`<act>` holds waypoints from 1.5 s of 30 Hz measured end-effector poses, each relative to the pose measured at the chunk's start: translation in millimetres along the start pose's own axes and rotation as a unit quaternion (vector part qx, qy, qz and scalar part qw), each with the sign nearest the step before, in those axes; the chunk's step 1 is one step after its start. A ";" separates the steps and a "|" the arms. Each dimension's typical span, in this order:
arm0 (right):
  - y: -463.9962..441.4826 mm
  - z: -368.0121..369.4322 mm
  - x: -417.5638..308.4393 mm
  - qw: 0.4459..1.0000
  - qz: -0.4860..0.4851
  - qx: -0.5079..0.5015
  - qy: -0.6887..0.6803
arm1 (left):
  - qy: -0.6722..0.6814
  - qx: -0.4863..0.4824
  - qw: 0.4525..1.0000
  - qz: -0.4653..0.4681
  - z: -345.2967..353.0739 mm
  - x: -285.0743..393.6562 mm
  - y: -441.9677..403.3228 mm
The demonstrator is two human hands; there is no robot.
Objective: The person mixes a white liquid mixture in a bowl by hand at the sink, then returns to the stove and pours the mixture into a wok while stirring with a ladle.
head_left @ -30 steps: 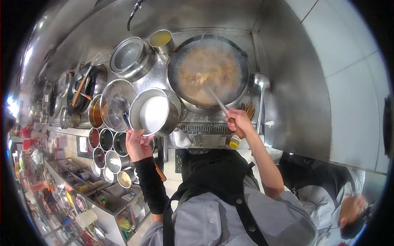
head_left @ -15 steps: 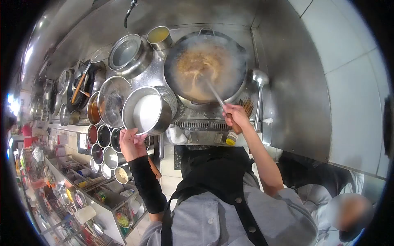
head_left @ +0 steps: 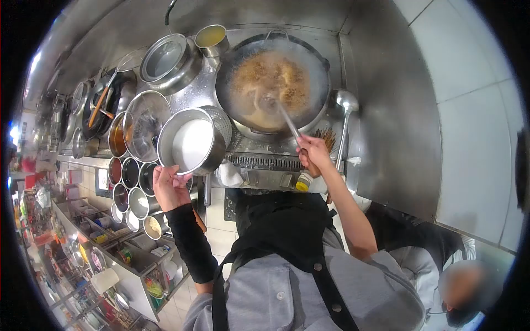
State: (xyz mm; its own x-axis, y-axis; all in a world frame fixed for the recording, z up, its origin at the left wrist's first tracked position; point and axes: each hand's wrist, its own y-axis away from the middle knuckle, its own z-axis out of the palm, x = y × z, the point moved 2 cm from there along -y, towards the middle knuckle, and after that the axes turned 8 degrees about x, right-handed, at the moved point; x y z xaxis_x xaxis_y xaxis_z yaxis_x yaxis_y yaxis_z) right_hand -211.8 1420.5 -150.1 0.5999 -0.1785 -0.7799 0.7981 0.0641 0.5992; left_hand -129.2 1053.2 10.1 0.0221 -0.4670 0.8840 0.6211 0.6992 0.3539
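Observation:
My left hand (head_left: 171, 185) is closed on the near rim of a steel pot (head_left: 214, 154), tilted slightly, with a smooth white content (head_left: 193, 144) inside. A perforated strainer (head_left: 222, 126) lies partly behind this pot. My right hand (head_left: 313, 153) grips the wooden handle of a long-shafted ladle (head_left: 288, 118). The ladle's head is hidden under the brown, foamy liquid (head_left: 268, 80) in the large black wok (head_left: 225, 63). Steam rises over the wok. Close to my right hand are a bamboo brush (head_left: 328, 137) and a yellow-capped bottle (head_left: 302, 183).
Another ladle (head_left: 346, 105) rests right of the wok, beside the steel wall (head_left: 392, 110). A can of yellow liquid (head_left: 211, 37) and a lidded pot (head_left: 165, 60) stand at the back left. Several seasoning containers (head_left: 139, 203) line the left. A person (head_left: 464, 287) is at lower right.
The ladle has stayed in the wok, and the foam on the liquid has shifted. The whole view has moved slightly; both hands keep their holds.

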 end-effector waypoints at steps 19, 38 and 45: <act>37.0 3.9 4.4 0.969 -0.112 0.101 0.198 | 0.002 0.022 1.000 -0.013 9.0 0.6 -2.0; 72.6 11.8 -30.2 0.998 0.062 0.020 0.018 | 0.010 0.007 1.000 -0.008 1.3 -2.2 -15.5; -6.2 9.0 -4.8 0.991 -0.094 0.045 0.083 | 0.011 0.023 1.000 -0.010 2.4 -6.2 -15.8</act>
State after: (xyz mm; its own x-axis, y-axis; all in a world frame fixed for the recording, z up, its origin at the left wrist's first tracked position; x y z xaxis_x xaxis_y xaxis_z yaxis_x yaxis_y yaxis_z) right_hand -220.2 1412.1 -148.4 0.4487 -0.0142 -0.8936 0.8925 -0.0439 0.4489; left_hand -141.1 1046.3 -0.2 0.0283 -0.4922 0.8700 0.5854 0.7137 0.3847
